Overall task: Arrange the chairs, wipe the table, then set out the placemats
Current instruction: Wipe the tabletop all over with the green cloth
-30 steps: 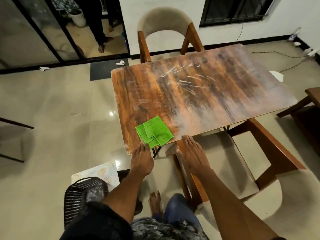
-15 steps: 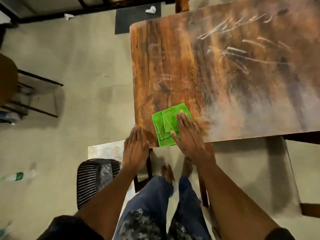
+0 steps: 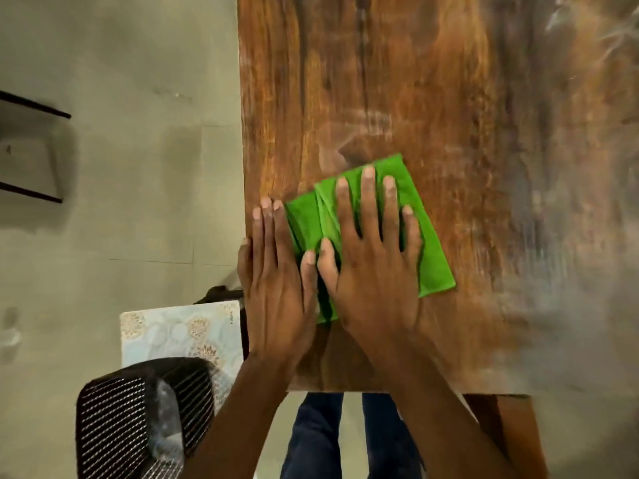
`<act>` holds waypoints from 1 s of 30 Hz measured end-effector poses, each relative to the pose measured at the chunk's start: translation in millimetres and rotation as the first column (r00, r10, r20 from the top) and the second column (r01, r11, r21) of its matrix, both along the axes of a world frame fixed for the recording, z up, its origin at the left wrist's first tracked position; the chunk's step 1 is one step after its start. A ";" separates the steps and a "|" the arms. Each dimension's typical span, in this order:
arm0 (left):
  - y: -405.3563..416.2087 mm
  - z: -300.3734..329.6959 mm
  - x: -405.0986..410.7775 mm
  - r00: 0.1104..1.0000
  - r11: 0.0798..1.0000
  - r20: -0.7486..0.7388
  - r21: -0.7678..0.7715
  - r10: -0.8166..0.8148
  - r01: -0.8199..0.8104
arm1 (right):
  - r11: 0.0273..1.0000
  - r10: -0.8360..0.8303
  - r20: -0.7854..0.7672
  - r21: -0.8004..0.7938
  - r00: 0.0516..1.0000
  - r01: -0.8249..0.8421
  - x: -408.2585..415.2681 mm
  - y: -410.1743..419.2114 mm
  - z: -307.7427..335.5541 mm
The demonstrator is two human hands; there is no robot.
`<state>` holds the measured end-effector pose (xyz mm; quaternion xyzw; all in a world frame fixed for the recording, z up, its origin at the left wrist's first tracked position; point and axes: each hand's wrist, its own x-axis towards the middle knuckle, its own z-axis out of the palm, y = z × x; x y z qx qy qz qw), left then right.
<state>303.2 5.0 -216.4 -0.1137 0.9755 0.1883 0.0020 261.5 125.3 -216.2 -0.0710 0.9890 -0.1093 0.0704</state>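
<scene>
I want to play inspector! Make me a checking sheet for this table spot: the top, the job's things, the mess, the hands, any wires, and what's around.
Surface: wooden table, streaky, with pale smears toward the right.
Job's things: folded green cloth lying flat near the table's left edge; patterned placemat on the floor beside the table.
Clutter: black mesh basket on the floor, partly over the placemat.
Hands: right hand pressed flat on the cloth, fingers spread; left hand flat on the table edge, thumb touching the cloth.
Cables: nothing seen.
Surroundings: tiled floor; dark metal frame at far left.

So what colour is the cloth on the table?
Bright green; the cloth shows best in the head view.
</scene>
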 end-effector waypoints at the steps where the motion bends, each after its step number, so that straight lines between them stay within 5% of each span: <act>1: -3.9 -2.2 -15.1 1.000 1.000 -0.007 -0.001 0.010 -0.010 | 1.000 0.009 -0.026 0.000 1.000 -0.009 -20.6 -6.6 -3.1; 10: -21.7 -13.5 -89.0 1.000 0.999 -0.003 -0.053 0.001 -0.001 | 1.000 0.027 -0.167 -0.007 0.986 -0.029 -163.3 -32.6 -24.1; 20: -13.0 -3.9 -52.1 0.995 0.994 -0.102 0.111 0.007 0.004 | 0.995 0.091 -0.038 0.040 0.995 -0.089 -28.1 6.2 -8.0; 25: -20.5 7.2 -46.2 0.964 0.919 -0.168 0.371 0.205 -0.131 | 0.988 0.050 0.033 0.142 0.998 -0.054 68.5 -0.7 -6.3; 30: -33.2 16.3 -30.7 0.958 0.924 -0.171 0.348 0.230 -0.160 | 0.996 0.059 0.062 0.057 0.996 -0.062 106.9 -48.0 -2.8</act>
